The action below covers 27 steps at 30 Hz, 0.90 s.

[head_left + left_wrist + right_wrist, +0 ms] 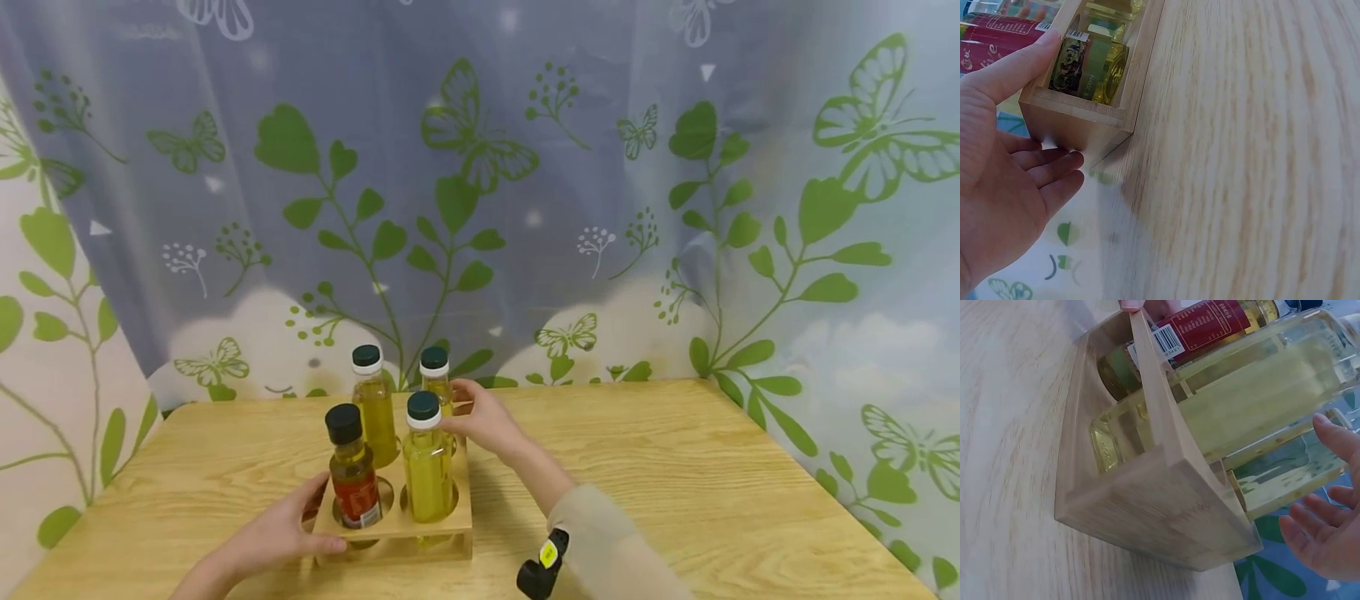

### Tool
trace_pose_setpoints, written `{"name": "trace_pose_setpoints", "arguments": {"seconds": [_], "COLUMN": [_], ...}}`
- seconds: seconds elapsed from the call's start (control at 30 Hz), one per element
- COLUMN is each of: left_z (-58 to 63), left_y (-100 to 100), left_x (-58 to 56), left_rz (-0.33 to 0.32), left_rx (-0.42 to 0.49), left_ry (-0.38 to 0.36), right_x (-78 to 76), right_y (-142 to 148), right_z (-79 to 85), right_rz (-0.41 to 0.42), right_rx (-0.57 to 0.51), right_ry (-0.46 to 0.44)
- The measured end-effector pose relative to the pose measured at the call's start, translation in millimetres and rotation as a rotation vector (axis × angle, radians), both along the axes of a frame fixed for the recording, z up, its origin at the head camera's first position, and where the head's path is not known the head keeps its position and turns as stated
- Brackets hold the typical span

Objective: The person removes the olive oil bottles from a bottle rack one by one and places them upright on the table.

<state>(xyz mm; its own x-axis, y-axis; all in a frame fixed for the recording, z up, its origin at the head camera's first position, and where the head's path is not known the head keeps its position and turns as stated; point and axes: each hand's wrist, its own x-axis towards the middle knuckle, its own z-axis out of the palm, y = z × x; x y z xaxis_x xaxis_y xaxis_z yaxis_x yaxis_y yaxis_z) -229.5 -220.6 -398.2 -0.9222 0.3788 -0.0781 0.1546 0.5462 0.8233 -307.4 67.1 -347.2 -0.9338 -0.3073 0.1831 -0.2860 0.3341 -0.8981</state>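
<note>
A wooden bottle rack point(405, 539) stands on the table with several oil bottles in its round holes. At the front left is a dark bottle point(356, 487) with a red label and black cap. Beside it stands a clear bottle point(429, 479) of yellow oil, green-capped with a white collar. Two similar bottles, the back left bottle point(377, 417) and back right bottle point(435, 375), rise behind. My left hand point(273, 527) grips the rack's front left corner, thumb on its front, fingers along the side. My right hand point(483, 421) is beside the back right bottle, fingers loosely bent, thumb near its neck.
The wood-grain table point(637, 492) extends to both sides of the rack. Behind it hangs a curtain point(525, 250) printed with leaves and butterflies. A black wrist device point(543, 565) with a yellow sticker sits at my right sleeve point(615, 542).
</note>
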Motion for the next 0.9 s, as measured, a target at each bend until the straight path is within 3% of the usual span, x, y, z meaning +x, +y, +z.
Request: {"name": "trace_pose_setpoints", "arguments": {"seconds": [0.27,0.57,0.77,0.9], "left_z": [-2.7,-4.1,-3.1,-1.2], "left_y": [-2.4,-5.2,-3.7,-2.5], "left_x": [0.9,0.9,1.1,0.9], "left_rz": [0.039,0.045,0.040,0.033], "left_rx": [-0.020,-0.031,-0.038,-0.044], "left_ry": [-0.048,-0.045,-0.033,-0.020], "right_x": [0.0,1.5,0.5,-1.2], "right_y": [-11.7,-12.1,-6.6,-1.8], "right_z": [-7.1,-7.0,-1.3,8.7], "right_rz": [-0.035,-0.090,-0.134,-0.121], "right_rx": [-0.002,0.035,0.026,-0.054], "right_ry": [0.031,0.095,0.049,0.022]}}
